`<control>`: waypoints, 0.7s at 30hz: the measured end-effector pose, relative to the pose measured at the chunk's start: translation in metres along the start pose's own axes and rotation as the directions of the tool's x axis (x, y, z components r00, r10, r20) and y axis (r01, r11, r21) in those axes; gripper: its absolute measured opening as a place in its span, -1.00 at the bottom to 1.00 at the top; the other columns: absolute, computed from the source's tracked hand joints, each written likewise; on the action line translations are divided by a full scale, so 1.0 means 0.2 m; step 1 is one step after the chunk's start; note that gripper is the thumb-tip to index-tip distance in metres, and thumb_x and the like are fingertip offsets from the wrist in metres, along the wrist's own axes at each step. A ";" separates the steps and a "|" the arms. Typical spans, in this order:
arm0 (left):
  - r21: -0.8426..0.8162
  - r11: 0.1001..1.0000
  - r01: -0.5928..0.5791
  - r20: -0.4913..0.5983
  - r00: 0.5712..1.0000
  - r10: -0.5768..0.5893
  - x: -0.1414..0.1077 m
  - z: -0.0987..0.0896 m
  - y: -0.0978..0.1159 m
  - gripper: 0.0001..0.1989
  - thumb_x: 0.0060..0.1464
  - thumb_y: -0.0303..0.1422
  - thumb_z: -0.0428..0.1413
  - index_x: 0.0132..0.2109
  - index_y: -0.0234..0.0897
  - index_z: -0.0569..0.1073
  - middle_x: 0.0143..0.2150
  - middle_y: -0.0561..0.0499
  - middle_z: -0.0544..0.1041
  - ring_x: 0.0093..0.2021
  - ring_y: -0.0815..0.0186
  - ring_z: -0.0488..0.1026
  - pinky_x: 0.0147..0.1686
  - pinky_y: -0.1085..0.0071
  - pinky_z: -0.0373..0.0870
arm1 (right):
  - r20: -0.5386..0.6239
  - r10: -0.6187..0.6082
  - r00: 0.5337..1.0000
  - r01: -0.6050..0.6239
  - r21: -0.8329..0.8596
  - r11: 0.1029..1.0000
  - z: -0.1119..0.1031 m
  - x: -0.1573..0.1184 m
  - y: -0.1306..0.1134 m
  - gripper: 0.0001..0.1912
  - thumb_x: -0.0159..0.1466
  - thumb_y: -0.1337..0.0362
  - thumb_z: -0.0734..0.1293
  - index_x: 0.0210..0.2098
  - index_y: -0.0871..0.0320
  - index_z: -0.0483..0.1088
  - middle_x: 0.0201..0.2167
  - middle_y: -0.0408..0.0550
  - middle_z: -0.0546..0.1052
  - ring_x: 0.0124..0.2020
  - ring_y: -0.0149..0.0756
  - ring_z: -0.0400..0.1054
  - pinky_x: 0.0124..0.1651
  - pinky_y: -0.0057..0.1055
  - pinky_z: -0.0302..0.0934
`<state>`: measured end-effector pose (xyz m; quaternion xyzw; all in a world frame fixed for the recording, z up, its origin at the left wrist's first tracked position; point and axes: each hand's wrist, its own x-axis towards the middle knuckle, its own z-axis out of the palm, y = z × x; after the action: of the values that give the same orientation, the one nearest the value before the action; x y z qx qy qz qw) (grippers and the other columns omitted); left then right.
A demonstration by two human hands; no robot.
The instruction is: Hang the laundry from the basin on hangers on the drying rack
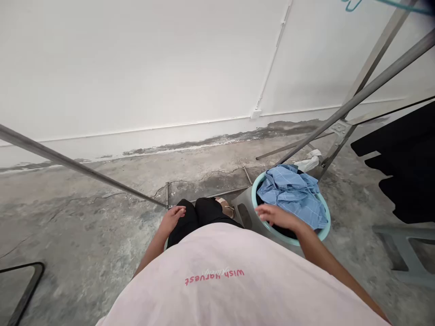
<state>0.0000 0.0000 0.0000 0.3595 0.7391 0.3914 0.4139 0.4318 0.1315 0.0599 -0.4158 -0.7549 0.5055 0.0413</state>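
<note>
Head view: rumpled light-blue checked cloth [288, 190] heaped in a round turquoise basin [327, 222] at the person's right. The right hand [274, 216], loose and empty, overlaps the rim, perhaps touching; the left hand [174, 217] is relaxed, empty, beside black trousers [207, 210]. A grey pole [380, 82] slants behind.

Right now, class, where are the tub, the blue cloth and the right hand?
Tub [254, 195]: head view, on its rim.
Blue cloth [288, 192]: head view, upper middle.
Right hand [277, 216]: head view, back of hand.
</note>
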 end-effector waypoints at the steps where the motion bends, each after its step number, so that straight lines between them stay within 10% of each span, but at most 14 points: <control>1: 0.009 1.000 0.001 -0.014 1.000 -0.001 0.02 0.02 0.04 -0.55 0.07 0.00 0.18 -0.11 -0.30 0.55 -0.13 -0.15 0.60 -0.08 0.14 0.53 -0.04 0.18 0.47 | -0.027 0.006 1.000 -0.005 0.015 1.000 -0.08 0.03 0.02 -0.53 0.31 0.13 0.23 0.15 0.19 0.38 0.02 0.12 0.48 -0.06 -0.18 0.44 -0.14 -0.29 0.44; 6: 0.032 0.999 -0.003 -0.001 1.000 0.003 0.09 0.13 0.14 -0.60 0.18 -0.07 0.14 -0.06 -0.33 0.51 -0.08 -0.12 0.58 -0.09 0.23 0.53 -0.02 0.17 0.48 | -0.509 -0.085 0.857 -0.096 -0.320 0.943 -0.59 0.07 -0.01 -0.28 0.21 0.15 0.33 0.33 0.17 0.18 0.25 0.20 0.29 0.29 0.12 0.18 0.33 0.08 0.13; 10: 0.006 0.998 -0.069 0.090 0.994 0.069 0.18 0.17 0.13 -0.43 -0.11 0.09 0.23 -0.13 -0.31 0.55 -0.13 -0.17 0.61 -0.12 0.10 0.56 -0.01 0.18 0.46 | -0.607 -0.343 0.717 0.015 -0.479 0.878 -0.87 -0.14 -0.24 -0.16 0.27 0.07 0.32 0.44 0.03 -0.07 0.34 0.12 0.17 0.26 0.01 0.24 0.10 -0.10 0.39; 21: 0.092 0.962 -0.257 0.227 0.946 0.231 0.42 0.36 0.21 -0.49 -0.09 0.08 0.13 -0.17 -0.23 0.59 -0.21 -0.11 0.62 -0.21 0.09 0.56 -0.04 0.17 0.42 | -0.647 -0.763 -0.002 0.137 -0.756 0.640 -1.06 -0.74 -0.89 -0.43 0.26 0.19 0.41 0.25 -0.09 0.31 0.07 -0.03 0.47 -0.08 -0.29 0.48 -0.22 -0.38 0.42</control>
<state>0.0394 0.1107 -0.0154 0.5125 0.6621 0.3535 0.4171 0.5259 0.1618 0.3570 -0.3412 -0.7416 -0.1290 0.5630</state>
